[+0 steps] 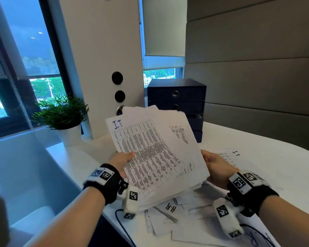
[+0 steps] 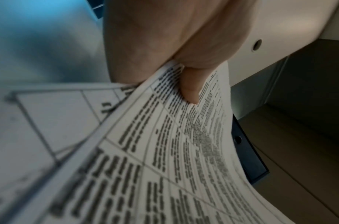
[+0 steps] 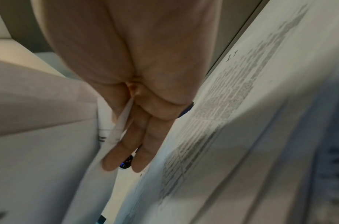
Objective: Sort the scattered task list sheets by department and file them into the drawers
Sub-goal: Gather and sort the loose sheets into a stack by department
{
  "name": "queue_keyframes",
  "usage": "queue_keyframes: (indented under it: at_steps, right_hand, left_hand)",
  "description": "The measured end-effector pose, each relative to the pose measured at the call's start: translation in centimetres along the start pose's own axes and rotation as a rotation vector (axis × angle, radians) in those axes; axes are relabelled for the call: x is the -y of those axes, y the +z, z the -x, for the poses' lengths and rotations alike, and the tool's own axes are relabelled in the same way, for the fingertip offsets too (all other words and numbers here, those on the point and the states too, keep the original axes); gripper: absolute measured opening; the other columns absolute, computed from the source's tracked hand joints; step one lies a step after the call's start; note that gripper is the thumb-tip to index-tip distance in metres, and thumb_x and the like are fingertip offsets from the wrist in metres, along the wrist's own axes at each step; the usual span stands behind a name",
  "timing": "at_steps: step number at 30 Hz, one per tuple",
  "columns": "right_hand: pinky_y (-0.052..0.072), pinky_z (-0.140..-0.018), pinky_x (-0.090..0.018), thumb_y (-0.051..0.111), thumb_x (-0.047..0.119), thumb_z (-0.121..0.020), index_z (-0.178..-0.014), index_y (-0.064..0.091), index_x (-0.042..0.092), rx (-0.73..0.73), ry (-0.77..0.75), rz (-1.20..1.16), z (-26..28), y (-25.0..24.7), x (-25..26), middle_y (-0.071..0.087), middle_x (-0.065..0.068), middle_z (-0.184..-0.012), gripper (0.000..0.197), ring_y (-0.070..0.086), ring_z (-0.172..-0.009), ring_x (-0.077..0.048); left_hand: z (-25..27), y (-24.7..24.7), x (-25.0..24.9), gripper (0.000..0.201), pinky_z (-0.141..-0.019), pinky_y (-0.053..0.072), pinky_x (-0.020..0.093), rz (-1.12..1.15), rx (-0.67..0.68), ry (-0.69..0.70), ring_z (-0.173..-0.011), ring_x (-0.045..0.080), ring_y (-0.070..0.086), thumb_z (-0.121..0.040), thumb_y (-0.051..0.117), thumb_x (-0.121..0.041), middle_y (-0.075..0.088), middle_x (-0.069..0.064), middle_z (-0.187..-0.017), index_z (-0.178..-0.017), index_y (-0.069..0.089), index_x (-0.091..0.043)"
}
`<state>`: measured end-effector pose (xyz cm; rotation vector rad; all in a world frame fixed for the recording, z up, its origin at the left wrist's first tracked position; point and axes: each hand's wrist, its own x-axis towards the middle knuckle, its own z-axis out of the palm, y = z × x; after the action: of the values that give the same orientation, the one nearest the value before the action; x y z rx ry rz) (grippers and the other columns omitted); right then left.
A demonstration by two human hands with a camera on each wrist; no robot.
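Note:
A stack of printed task sheets [image 1: 155,154], the top one marked "IT" in blue, is held up above the white table [image 1: 266,157]. My left hand [image 1: 122,162] pinches its left edge, thumb [image 2: 189,89] on the printed face. My right hand [image 1: 215,166] holds the right edge, with sheets [image 3: 118,125] caught between thumb and straight fingers [image 3: 126,145]. Loose sheets lie on the table below: one marked "H.R" [image 1: 170,208], another marked "IT" [image 1: 230,155] by my right hand. The dark blue drawer unit [image 1: 177,97] stands behind the stack, its drawers closed.
A potted green plant [image 1: 62,114] stands at the table's back left beside a white pillar [image 1: 103,68] with round black sockets. A dark cable [image 1: 121,223] hangs off the near table edge. Padded grey wall panels [image 1: 257,68] run along the right.

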<state>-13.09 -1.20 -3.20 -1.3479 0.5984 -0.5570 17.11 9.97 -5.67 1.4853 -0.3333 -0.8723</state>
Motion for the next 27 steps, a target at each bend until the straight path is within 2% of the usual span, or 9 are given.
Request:
queue_keyframes:
  at_steps: [6,10,12,14,17,20,22,24,27]
  right_hand:
    - [0.056,-0.054,-0.035,0.039,-0.017,-0.089,-0.126,0.05,-0.006,0.104,0.101,-0.074,0.9,-0.2,0.8,0.059,-0.034,-0.118,0.04,0.07,-0.079,-0.034]
    - [0.058,-0.064,-0.042,0.036,-0.007,-0.082,-0.127,0.048,-0.01,0.036,0.195,-0.055,0.4,-0.6,0.7,0.064,-0.03,-0.111,0.046,0.066,-0.089,-0.039]
    - [0.057,-0.063,-0.038,0.042,0.011,-0.088,-0.12,0.056,-0.007,-0.006,0.253,-0.073,0.3,-0.6,0.7,0.069,-0.02,-0.097,0.039,0.067,-0.08,-0.033]
    - [0.058,-0.067,-0.041,0.05,0.03,-0.093,-0.111,0.063,-0.001,-0.039,0.296,-0.109,0.2,-0.5,0.4,0.071,-0.02,-0.099,0.038,0.07,-0.083,-0.034]
    - [0.052,-0.087,-0.057,0.072,0.018,-0.081,-0.115,0.062,0.001,-0.05,0.301,0.089,-0.5,-0.2,-0.8,0.071,-0.02,-0.106,0.04,0.068,-0.097,-0.039]
    - [0.053,-0.087,-0.056,0.07,0.002,-0.08,-0.112,0.06,0.002,-0.169,0.199,0.277,-0.8,0.6,-0.5,0.072,-0.016,-0.1,0.034,0.069,-0.093,-0.036]
    - [0.055,-0.085,-0.051,0.067,-0.001,-0.081,-0.107,0.06,0.004,-0.216,0.062,0.332,-0.7,1.4,0.9,0.071,-0.014,-0.1,0.027,0.069,-0.091,-0.032]
    - [0.057,-0.083,-0.047,0.067,0.001,-0.082,-0.103,0.061,0.008,-0.256,-0.097,0.417,-0.4,2.2,2.9,0.071,-0.01,-0.1,0.023,0.069,-0.09,-0.027]
    - [0.059,-0.079,-0.04,0.063,0.001,-0.083,-0.107,0.064,0.006,-0.343,-0.38,0.458,0.4,3.6,6.0,0.071,-0.008,-0.1,0.025,0.07,-0.089,-0.024]
  left_hand:
    - [3.2,1.4,-1.2,0.081,-0.114,0.017,0.054,-0.017,-0.048,0.031,-0.143,0.036,0.017,-0.085,0.069,-0.018,0.021,0.014,-0.155,-0.147,0.021,0.0]
    - [2.5,1.2,-0.7,0.071,-0.112,0.022,0.053,-0.068,-0.088,0.088,-0.14,0.035,0.025,-0.086,0.067,-0.015,0.031,0.015,-0.151,-0.144,0.029,0.0]
    - [2.3,1.0,-0.4,0.064,-0.109,0.027,0.049,-0.123,-0.134,0.136,-0.136,0.035,0.034,-0.086,0.068,-0.013,0.041,0.015,-0.146,-0.14,0.037,0.001]
    - [2.6,0.9,-0.2,0.063,-0.106,0.032,0.047,-0.164,-0.151,0.148,-0.132,0.035,0.039,-0.085,0.069,-0.015,0.045,0.016,-0.142,-0.138,0.04,0.001]
    - [2.6,0.6,0.1,0.069,-0.107,0.032,0.055,-0.088,-0.107,0.144,-0.128,0.036,0.044,-0.073,0.078,-0.02,0.052,0.014,-0.137,-0.133,0.047,-0.004]
    - [2.3,0.3,-0.1,0.068,-0.098,0.04,0.062,-0.03,-0.078,0.217,-0.116,0.036,0.056,-0.058,0.083,-0.029,0.065,0.01,-0.119,-0.119,0.059,-0.009]
    - [3.9,0.9,-1.8,0.057,-0.096,0.044,0.058,-0.053,-0.097,0.301,-0.111,0.033,0.06,-0.066,0.082,-0.026,0.067,0.007,-0.115,-0.116,0.061,-0.011]
    - [5.9,1.9,-4.2,0.045,-0.097,0.046,0.05,-0.085,-0.132,0.44,-0.108,0.026,0.06,-0.077,0.076,-0.021,0.065,0.001,-0.115,-0.119,0.059,-0.014]
    - [9.4,4.3,-7.6,0.043,-0.088,0.046,0.025,-0.076,-0.278,0.73,-0.098,0.009,0.057,-0.084,0.069,-0.015,0.058,-0.012,-0.106,-0.123,0.05,-0.017]
